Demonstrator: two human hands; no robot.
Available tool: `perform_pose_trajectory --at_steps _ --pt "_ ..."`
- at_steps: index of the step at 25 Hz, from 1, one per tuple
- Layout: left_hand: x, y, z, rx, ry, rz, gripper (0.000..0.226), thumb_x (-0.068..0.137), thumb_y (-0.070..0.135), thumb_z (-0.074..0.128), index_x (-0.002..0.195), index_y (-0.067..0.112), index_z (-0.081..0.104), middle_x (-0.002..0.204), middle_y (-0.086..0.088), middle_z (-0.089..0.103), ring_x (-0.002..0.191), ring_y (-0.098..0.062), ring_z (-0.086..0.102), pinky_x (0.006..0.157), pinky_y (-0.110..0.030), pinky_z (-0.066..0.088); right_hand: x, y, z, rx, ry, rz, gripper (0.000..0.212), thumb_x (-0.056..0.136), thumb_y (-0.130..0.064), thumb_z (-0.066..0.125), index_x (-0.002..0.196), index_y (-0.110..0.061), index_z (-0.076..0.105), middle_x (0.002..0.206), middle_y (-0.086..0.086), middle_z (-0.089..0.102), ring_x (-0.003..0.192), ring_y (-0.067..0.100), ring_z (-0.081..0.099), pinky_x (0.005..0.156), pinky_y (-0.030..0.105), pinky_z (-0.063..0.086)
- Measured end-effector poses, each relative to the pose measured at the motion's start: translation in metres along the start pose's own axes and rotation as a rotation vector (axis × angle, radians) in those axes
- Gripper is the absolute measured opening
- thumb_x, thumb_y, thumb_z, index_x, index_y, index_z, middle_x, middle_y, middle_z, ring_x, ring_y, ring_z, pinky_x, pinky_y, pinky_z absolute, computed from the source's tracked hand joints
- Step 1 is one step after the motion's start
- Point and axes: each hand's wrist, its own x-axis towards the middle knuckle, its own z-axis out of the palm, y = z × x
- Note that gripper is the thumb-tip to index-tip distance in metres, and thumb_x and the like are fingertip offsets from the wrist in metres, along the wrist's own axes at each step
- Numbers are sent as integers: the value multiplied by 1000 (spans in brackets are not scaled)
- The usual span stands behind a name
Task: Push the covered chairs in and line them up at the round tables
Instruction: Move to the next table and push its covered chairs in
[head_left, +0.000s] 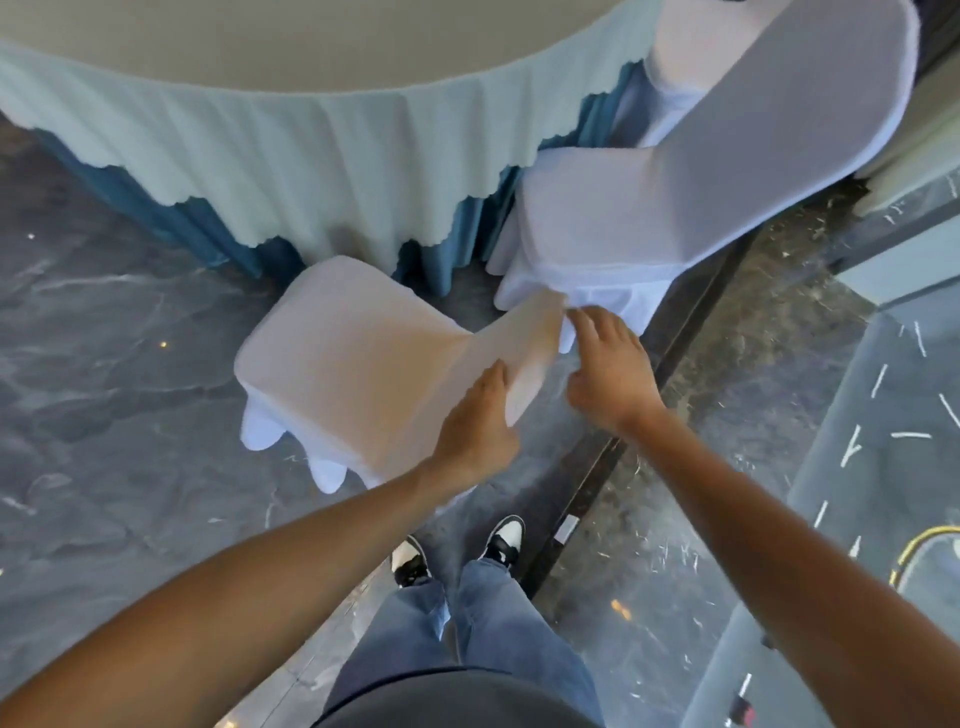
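left hand (480, 423) grips the covered chair (363, 358) backrest edge, right hand (605, 369) hovers loose-fingered – stretchy cover looks slippery, so grab the stiff back itself.

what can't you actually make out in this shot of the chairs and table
Head view only:
- Near chair legs: hidden by its white cover.
- Left hand grip on the backrest: fingertips hidden behind the edge.
- Right hand: motion-blurred, contact with the backrest unclear.
- Round table: cut off by the top edge.
- Far chair: mostly hidden behind the second chair.
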Motion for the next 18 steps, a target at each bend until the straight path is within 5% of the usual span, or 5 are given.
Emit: perform_pose_trajectory --at_steps 2,4,10,14,18 --pt "-14 -20 6 34 -29 -83 79 83 17 66 151 15 24 141 -8 43 124 -33 50 93 -48 50 27 -4 10 -268 -121 -342 86 73 -8 63 151 -18 30 159 9 25 149 30 15 121 52 1" --pt "-26 -33 7 53 -60 -126 85 85 15 66 156 20 20 142 -5 45 122 -31 52 93 -44 51 42 -16 18 -329 -197 -524 77 77 -13 69 148 -22 40 153 5 39 146 27 25 118 46 -9" --pt "-27 -32 8 54 -25 -99 88 84 11 67 158 22 19 134 -4 56 112 -26 59 90 -34 50 47 -22 16 -274 -171 -558 26 68 -14 74 93 -16 73 90 6 71 91 30 64 98 41 45" --pt "-25 -23 16 77 -83 -47 87 83 12 70 156 23 23 133 -3 58 112 -26 60 92 -38 52 28 -2 20 -294 -155 -571 25 48 -10 80 70 -15 69 68 3 66 67 28 63 75 40 56" --pt "-2 -8 9 29 -83 5 83 82 14 73 153 29 32 132 -3 60 112 -27 61 92 -40 52 34 21 12 -287 -130 -467 19 56 -14 76 73 -16 69 71 2 67 70 26 61 72 36 55"
